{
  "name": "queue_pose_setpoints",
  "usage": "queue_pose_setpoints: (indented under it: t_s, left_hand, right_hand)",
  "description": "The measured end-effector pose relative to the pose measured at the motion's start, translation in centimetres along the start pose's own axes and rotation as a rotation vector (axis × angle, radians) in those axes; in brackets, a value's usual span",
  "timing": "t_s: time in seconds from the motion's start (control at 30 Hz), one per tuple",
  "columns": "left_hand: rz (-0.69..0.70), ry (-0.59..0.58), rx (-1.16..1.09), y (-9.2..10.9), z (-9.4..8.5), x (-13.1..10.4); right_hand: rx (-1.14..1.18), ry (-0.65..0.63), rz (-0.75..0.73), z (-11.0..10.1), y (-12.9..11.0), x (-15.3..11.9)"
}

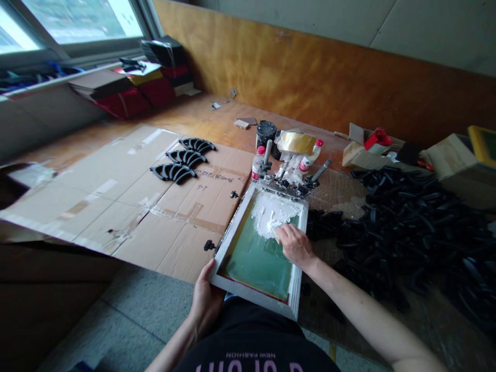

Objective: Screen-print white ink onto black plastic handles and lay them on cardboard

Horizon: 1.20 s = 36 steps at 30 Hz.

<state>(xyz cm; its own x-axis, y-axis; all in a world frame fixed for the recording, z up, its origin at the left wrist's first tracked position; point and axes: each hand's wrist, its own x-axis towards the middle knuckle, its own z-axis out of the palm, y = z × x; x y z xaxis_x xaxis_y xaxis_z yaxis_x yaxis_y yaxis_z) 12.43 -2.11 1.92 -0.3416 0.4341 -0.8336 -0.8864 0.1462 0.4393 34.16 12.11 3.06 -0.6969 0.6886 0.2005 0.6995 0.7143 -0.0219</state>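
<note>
A screen printing frame [253, 292] with a green mesh [256, 258] lies in front of me, its far end at a metal clamp [284, 186]. White ink [267, 206] is spread thickly over the far part of the mesh. My right hand [296, 245] is closed around a small scraper [276, 227] coated in white, at the near edge of the ink. Most of the scraper is hidden by my fingers and the ink. At the near left corner, my left hand [207, 292] grips the frame, thumb on top and fingers beneath.
Black curved plastic parts [182, 157] sit in rows on a flattened cardboard sheet [116, 191] to the left. A large pile of black parts [418, 232] covers the right. Behind the clamp stand a black tub [265, 133] and red-capped bottles [311, 156]. Cardboard boxes [449, 160] are at the far right.
</note>
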Motion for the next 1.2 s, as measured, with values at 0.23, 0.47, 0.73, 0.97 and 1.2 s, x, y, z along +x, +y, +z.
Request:
queue_pose_setpoints:
  t_s: [0.23,0.47,0.73,0.97,1.2]
  left_hand:
    - [-0.009,-0.038,0.008,-0.2,-0.5,0.5]
    - [-0.009,-0.021,0.012,0.0,-0.5,0.3]
    - [0.007,-0.031,0.025,-0.2,-0.5,0.5]
    - [-0.016,-0.031,0.024,0.0,-0.5,0.3]
    - [0.021,-0.025,0.007,-0.2,-0.6,0.6]
  right_hand:
    - [-0.040,-0.006,0.134,1.3,2.8,5.4]
    - [0.154,0.048,0.137,-0.9,5.1,5.1]
    - [0.124,0.091,0.164,0.4,5.9,3.5]
    - [0.129,0.043,0.066,0.4,5.0,4.7]
    - [0.064,0.042,0.187,0.9,4.9,5.1]
